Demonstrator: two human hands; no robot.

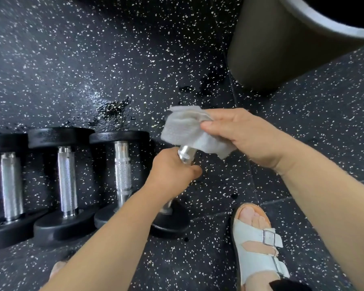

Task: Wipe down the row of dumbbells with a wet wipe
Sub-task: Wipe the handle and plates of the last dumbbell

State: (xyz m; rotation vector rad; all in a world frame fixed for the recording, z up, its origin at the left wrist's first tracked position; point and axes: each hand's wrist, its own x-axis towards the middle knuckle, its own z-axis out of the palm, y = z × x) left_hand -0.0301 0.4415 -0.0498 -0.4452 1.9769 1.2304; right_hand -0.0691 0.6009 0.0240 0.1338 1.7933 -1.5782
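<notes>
gripping the knurled bar of the rightmost dumbbell [170,222], the left hand [172,169] has its fingers curled round the steel. it seems to tip the far end up off the floor [93,59] while the near head rests down by the person's feet. that tilt probably lets the cloth reach all the way round the raised end.

the right hand [246,137] pinches the wet wipe [183,129] between thumb and fingers. the grey sheet is bunched and draped over the upper end of the bar, so the far head is hidden beneath it. i cannot tell how firmly the wipe presses on the metal there.

three other dumbbells [66,177] lie side by side just to the left, bars parallel and heads nearly touching. this one looks like the end of the row, and nothing shows whether the others are wiped.

a wet patch [114,108] glistens on the speckled rubber beyond the row. a dark bin [271,49] stands well apart at the upper right, perhaps for the used wipe. a pale sandal [259,244] is planted near the lowered head.
</notes>
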